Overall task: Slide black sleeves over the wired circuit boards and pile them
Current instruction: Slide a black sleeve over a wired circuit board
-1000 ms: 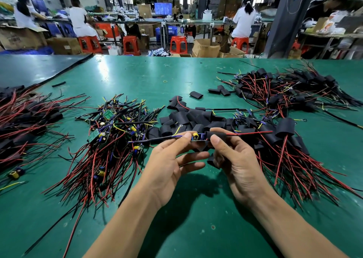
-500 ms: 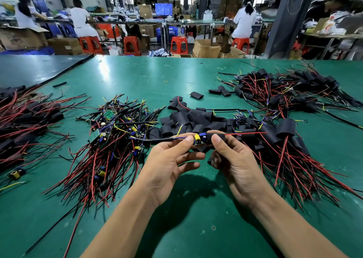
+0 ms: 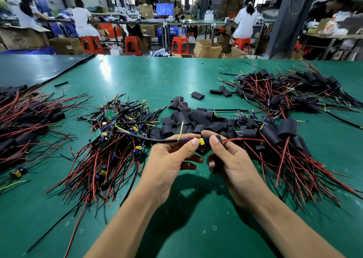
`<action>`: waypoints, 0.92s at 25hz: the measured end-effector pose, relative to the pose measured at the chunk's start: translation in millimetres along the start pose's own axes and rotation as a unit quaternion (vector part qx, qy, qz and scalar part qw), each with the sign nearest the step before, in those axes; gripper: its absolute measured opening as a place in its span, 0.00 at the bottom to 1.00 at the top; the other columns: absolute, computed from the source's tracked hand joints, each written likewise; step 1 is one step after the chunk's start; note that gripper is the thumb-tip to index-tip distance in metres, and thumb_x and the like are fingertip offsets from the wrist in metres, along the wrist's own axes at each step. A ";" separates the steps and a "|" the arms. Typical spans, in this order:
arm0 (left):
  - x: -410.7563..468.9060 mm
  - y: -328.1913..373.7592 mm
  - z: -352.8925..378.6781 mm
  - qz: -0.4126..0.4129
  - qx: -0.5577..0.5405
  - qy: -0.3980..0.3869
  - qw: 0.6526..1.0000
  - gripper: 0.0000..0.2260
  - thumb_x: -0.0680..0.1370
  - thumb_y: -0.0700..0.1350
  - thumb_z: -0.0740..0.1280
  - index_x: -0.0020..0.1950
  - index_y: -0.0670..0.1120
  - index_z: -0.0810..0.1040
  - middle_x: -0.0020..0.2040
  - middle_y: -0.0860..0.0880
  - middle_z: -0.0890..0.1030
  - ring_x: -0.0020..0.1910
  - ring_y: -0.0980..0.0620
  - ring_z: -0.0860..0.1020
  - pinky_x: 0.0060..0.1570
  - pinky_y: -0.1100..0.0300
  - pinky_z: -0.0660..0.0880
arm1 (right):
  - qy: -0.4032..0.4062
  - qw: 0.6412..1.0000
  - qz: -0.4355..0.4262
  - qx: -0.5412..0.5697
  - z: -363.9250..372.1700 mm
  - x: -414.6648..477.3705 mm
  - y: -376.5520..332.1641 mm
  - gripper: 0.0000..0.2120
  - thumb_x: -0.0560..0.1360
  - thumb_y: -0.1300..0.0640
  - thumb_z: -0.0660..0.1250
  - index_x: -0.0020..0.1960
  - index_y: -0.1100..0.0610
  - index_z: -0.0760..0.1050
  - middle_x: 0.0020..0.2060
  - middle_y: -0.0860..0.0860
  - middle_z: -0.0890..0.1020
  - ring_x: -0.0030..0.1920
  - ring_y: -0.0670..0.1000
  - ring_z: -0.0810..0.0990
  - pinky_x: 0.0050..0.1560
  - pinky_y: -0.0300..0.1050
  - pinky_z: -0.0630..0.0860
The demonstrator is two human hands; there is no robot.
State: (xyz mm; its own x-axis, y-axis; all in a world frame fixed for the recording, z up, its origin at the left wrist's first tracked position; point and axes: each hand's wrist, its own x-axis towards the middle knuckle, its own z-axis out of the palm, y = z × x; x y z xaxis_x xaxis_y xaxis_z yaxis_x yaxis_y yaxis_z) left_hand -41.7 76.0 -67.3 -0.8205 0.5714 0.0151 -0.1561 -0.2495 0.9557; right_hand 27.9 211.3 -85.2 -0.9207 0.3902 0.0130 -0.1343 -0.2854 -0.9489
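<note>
Both hands work over the middle of the green surface, toward its near edge. The left hand pinches the black cable end of a wired circuit board between thumb and forefinger, just beside the board's yellow capacitor. The right hand pinches a black sleeve threaded on the board's red wire, its mouth touching the capacitor end. The sleeve seems barely started over the board, but the fingers hide how much it covers.

To seat it well, the left hand should probably hold the board level and in line with the sleeve. The right hand can then squeeze the flattened sleeve by its edges so the mouth rounds open, and draw it leftward. The tall capacitor is the likeliest snag, so a slight rocking may ease the sleeve past it. The thin yellow and blue leads should end up clear of the sleeve.

The finished piece likely belongs on the sleeved pile toward the right edge. Bare boards lie to the left, and loose sleeves sit just behind the hands.
</note>
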 end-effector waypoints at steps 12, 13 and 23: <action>-0.1 -0.2 0.4 -0.011 -0.008 0.013 1.000 0.13 0.67 0.50 0.75 0.50 0.46 0.86 0.46 0.40 0.85 0.34 0.48 0.82 0.43 0.52 0.77 | -0.037 0.998 -0.008 -0.051 7.8 -4.0 -1.2 0.20 0.73 0.37 0.63 0.60 0.43 0.82 0.40 0.46 0.84 0.33 0.44 0.75 0.33 0.35 0.73; 0.6 0.1 -0.4 -0.012 -0.007 0.003 1.000 0.13 0.70 0.48 0.74 0.52 0.44 0.85 0.49 0.39 0.85 0.35 0.47 0.83 0.42 0.54 0.77 | -0.031 0.999 0.002 -0.034 7.8 -2.8 -1.2 0.20 0.73 0.37 0.62 0.59 0.44 0.83 0.43 0.47 0.85 0.34 0.45 0.76 0.33 0.35 0.73; 2.0 -5.1 1.4 -0.038 -0.019 0.036 0.998 0.04 0.76 0.36 0.71 0.49 0.41 0.84 0.41 0.38 0.85 0.33 0.47 0.84 0.28 0.62 0.77 | -0.005 0.998 0.002 -0.061 8.1 -5.6 0.1 0.16 0.84 0.47 0.55 0.61 0.41 0.81 0.51 0.45 0.86 0.41 0.38 0.81 0.39 0.31 0.76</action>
State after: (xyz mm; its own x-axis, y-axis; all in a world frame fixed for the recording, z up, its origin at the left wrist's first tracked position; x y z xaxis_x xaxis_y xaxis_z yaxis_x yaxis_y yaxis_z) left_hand -41.8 79.5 -71.8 -0.8426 0.5326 -0.0802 -0.2393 -0.2368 0.9416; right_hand 30.1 202.0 -82.8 -0.9248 0.3803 0.0109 -0.0847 -0.1778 -0.9804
